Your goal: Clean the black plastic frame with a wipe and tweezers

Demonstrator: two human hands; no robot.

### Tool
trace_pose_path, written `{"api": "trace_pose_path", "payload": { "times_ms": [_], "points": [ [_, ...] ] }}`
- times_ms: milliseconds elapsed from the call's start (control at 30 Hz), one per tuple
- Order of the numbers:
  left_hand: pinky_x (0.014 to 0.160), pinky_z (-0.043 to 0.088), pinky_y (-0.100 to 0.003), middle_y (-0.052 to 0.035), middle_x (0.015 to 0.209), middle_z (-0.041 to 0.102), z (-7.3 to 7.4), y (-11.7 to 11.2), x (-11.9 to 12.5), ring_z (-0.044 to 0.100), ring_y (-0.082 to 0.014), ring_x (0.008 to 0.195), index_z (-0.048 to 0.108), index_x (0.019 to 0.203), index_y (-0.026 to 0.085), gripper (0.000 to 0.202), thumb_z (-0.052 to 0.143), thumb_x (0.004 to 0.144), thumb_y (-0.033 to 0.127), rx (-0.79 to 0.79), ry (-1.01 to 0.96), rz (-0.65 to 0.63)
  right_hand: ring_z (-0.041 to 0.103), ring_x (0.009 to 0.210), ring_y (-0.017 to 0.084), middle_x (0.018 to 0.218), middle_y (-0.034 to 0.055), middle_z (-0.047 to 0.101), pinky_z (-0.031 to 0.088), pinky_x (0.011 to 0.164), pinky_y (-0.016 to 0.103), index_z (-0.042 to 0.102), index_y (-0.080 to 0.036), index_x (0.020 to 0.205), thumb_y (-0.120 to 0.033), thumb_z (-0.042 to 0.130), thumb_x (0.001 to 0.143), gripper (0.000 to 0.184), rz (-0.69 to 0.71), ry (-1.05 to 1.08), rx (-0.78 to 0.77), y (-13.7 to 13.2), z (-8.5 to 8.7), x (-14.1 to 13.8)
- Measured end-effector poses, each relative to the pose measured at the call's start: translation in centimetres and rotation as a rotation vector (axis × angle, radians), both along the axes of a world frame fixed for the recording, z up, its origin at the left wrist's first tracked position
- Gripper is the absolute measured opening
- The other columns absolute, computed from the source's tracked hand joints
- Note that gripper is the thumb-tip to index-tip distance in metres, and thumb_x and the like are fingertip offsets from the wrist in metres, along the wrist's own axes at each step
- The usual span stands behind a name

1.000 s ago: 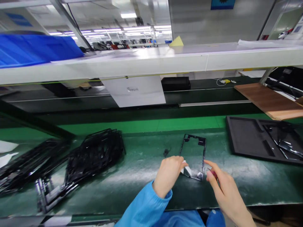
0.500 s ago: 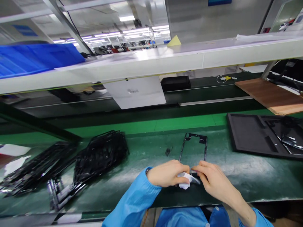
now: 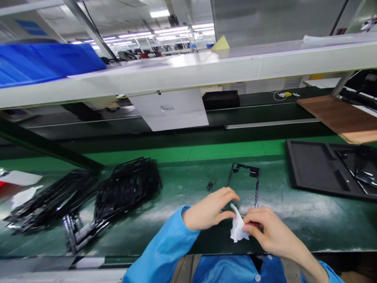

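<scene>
A crumpled white wipe [image 3: 238, 230] is pinched between the thumb and fingers of my right hand [image 3: 266, 228]. My left hand [image 3: 210, 208] is just to its left, thumb and forefinger spread apart beside the wipe's upper tip. A thin black rectangular frame [image 3: 257, 192], like a phone's middle frame, lies on the green bench in front of both hands; its near end is hidden behind them. Left of the frame sits a small dark tangle of scraps [image 3: 210, 186].
Stacked black frames [image 3: 126, 188] lie to the left, with more frames [image 3: 50, 204] beyond them. A black tray [image 3: 312, 165] holding dark parts is at the right, near a wooden board [image 3: 338, 116]. A white shelf [image 3: 176, 80] crosses above, bearing a blue bin [image 3: 50, 63].
The left hand has released the white wipe and its fingers have opened. The wipe is now in the right hand's pinch, hanging more upright. The frame has stayed on the bench.
</scene>
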State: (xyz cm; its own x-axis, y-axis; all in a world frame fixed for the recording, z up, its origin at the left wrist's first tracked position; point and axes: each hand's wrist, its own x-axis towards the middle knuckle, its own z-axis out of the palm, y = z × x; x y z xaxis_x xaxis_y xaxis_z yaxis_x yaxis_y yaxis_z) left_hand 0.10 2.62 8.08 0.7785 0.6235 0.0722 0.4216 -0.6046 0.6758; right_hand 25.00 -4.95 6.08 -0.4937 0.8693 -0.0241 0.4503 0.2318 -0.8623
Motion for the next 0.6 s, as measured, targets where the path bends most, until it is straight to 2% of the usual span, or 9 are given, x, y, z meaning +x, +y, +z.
{"api": "trace_pose_path", "payload": {
  "times_ms": [67, 133, 167, 200, 267, 367, 467, 533, 600],
  "points": [
    [0.102, 0.055, -0.038, -0.0143, 0.13, 0.076, -0.6, -2.2, 0.7, 0.072, -0.0244, 0.12, 0.066, 0.131, 0.02, 0.038, 0.043, 0.116, 0.045, 0.085, -0.119, 0.179, 0.061, 0.076, 0.015, 0.081, -0.0033, 0.068, 0.041, 0.076, 0.029, 0.067, -0.024, 0.091, -0.023, 0.064, 0.104, 0.013, -0.059, 0.052, -0.047, -0.4, 0.0, 0.2],
    [0.102, 0.056, -0.038, -0.0118, 0.123, 0.078, -1.6, -4.6, 1.7, 0.073, -0.024, 0.116, 0.068, 0.127, 0.021, 0.042, 0.047, 0.113, 0.055, 0.144, -0.241, 0.26, 0.061, 0.074, 0.016, 0.08, -0.0041, 0.066, 0.044, 0.075, 0.029, 0.065, -0.025, 0.103, -0.025, 0.064, 0.104, 0.001, -0.11, 0.124, -0.09, -0.9, -0.3, 0.4],
    [0.097, 0.058, -0.035, -0.0078, 0.116, 0.08, -2.2, -5.7, 2.3, 0.075, -0.022, 0.108, 0.069, 0.125, 0.023, 0.042, 0.055, 0.109, 0.059, 0.175, -0.314, 0.287, 0.061, 0.073, 0.015, 0.079, -0.0047, 0.065, 0.045, 0.074, 0.028, 0.062, -0.025, 0.109, -0.026, 0.063, 0.105, 0.004, -0.125, 0.166, -0.103, -1.2, -0.5, 0.5],
    [0.089, 0.059, -0.03, -0.0039, 0.108, 0.081, -2.7, -6.7, 2.9, 0.076, -0.0192, 0.098, 0.07, 0.123, 0.025, 0.037, 0.063, 0.107, 0.057, 0.196, -0.386, 0.331, 0.061, 0.073, 0.015, 0.079, -0.0051, 0.064, 0.047, 0.073, 0.027, 0.061, -0.026, 0.115, -0.028, 0.063, 0.106, 0.009, -0.139, 0.204, -0.104, -1.4, -0.8, 0.5],
    [0.077, 0.059, -0.025, 0.0013, 0.096, 0.08, -3.5, -8.0, 3.8, 0.075, -0.0143, 0.084, 0.069, 0.124, 0.026, 0.024, 0.066, 0.108, 0.044, 0.202, -0.449, 0.433, 0.062, 0.074, 0.014, 0.082, -0.0046, 0.064, 0.049, 0.071, 0.025, 0.06, -0.028, 0.128, -0.03, 0.06, 0.11, 0.019, -0.172, 0.242, -0.077, -1.9, -1.3, 0.5],
    [0.073, 0.058, -0.021, 0.0034, 0.093, 0.08, -4.2, -8.7, 4.3, 0.076, -0.0117, 0.08, 0.07, 0.119, 0.026, 0.013, 0.062, 0.111, 0.033, 0.187, -0.459, 0.53, 0.064, 0.076, 0.013, 0.09, -0.003, 0.066, 0.053, 0.069, 0.022, 0.058, -0.035, 0.151, -0.03, 0.056, 0.113, 0.038, -0.217, 0.207, 0.015, -2.4, -1.7, 0.5],
    [0.068, 0.057, -0.021, 0.0043, 0.087, 0.078, -4.6, -8.9, 4.2, 0.074, -0.0114, 0.074, 0.072, 0.104, 0.025, 0.017, 0.058, 0.113, 0.032, 0.205, -0.436, 0.536, 0.066, 0.08, 0.012, 0.094, -0.0028, 0.07, 0.054, 0.075, 0.022, 0.066, -0.039, 0.145, -0.025, 0.056, 0.114, 0.036, -0.198, 0.165, 0.157, -2.5, -1.8, 0.4],
    [0.064, 0.054, -0.025, 0.0028, 0.08, 0.074, -5.1, -9.3, 4.5, 0.069, -0.0134, 0.068, 0.07, 0.102, 0.024, 0.023, 0.053, 0.115, 0.032, 0.248, -0.39, 0.54, 0.067, 0.084, 0.012, 0.095, -0.0027, 0.072, 0.054, 0.077, 0.021, 0.074, -0.037, 0.13, -0.021, 0.058, 0.113, 0.028, -0.217, 0.175, 0.227, -2.4, -2.1, 0.2],
    [0.064, 0.052, -0.03, 0.0, 0.079, 0.072, -6.1, -9.8, 5.2, 0.066, -0.017, 0.068, 0.069, 0.101, 0.022, 0.026, 0.048, 0.116, 0.029, 0.302, -0.31, 0.564, 0.069, 0.087, 0.012, 0.098, -0.0017, 0.073, 0.056, 0.08, 0.022, 0.076, -0.033, 0.123, -0.017, 0.06, 0.111, 0.026, -0.292, 0.179, 0.304, -2.4, -2.8, -0.3]
  ]
}}
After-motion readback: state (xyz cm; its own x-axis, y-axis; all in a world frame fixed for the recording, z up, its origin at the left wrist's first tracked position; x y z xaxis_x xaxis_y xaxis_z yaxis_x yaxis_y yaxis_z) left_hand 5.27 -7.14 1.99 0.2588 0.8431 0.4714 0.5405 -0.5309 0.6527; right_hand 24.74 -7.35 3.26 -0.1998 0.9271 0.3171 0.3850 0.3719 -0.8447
